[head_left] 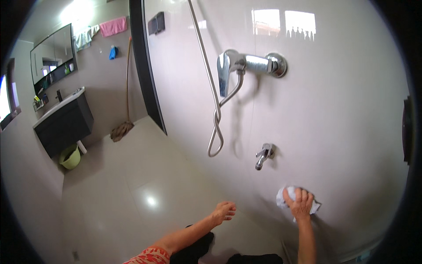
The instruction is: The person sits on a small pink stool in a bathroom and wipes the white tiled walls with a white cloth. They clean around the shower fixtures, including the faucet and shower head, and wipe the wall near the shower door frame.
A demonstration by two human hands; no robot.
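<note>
Against the glossy pale wall (pixel 351 145), my right hand (pixel 301 203) presses a crumpled white cloth (pixel 282 201), its fingers bent over it. The cloth sticks out on both sides of the hand, below and to the right of a small chrome tap (pixel 264 156). My left hand (pixel 225 212) hovers over the floor away from the wall, with loosely bent fingers a little apart and nothing visible in them. Higher on the wall is a chrome shower mixer (pixel 250 64), from which a twisted metal hose (pixel 215 119) hangs.
A dark door frame (pixel 149 75) borders the wall on its left. Beyond it are a mop (pixel 122 130), a dark vanity cabinet (pixel 68 121) with a basin, and a yellow-green bucket (pixel 70 157). Pale tiled floor (pixel 145 185) lies below. A dark fixture (pixel 407 132) juts out at far right.
</note>
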